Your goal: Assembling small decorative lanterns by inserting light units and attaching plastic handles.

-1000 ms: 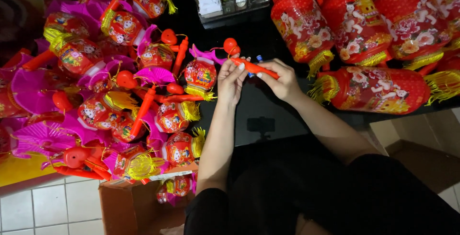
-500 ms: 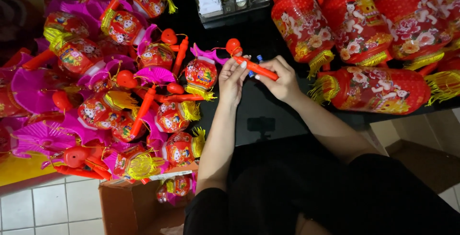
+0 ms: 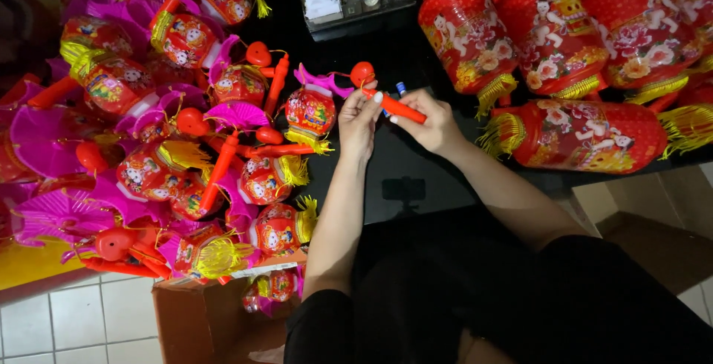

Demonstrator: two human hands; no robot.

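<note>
— What's in the grip?
— Both hands pinch an orange-red lantern handle stick (image 3: 394,104): left hand (image 3: 359,119) near its round knob, right hand (image 3: 432,120) at the other end, above the dark tabletop (image 3: 394,157).
— Around it?
— Small toy lanterns (image 3: 223,156) heaped toward the left edge, big red lanterns (image 3: 564,59) along the right

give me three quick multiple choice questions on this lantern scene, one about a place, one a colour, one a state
1. Where does the pile of small lanterns lie?
A. to the person's left
B. to the person's right
C. on their lap

2. What colour is the stick between the hands?
A. green
B. red-orange
C. white

3. How is the stick held?
A. lying untouched on the table
B. gripped by the left hand and right hand together
C. tucked in the box

Answers:
1 A, the heap fills the left side of the view.
2 B, it matches the red-orange handles nearby.
3 B, fingers of both hands close on it.
</note>
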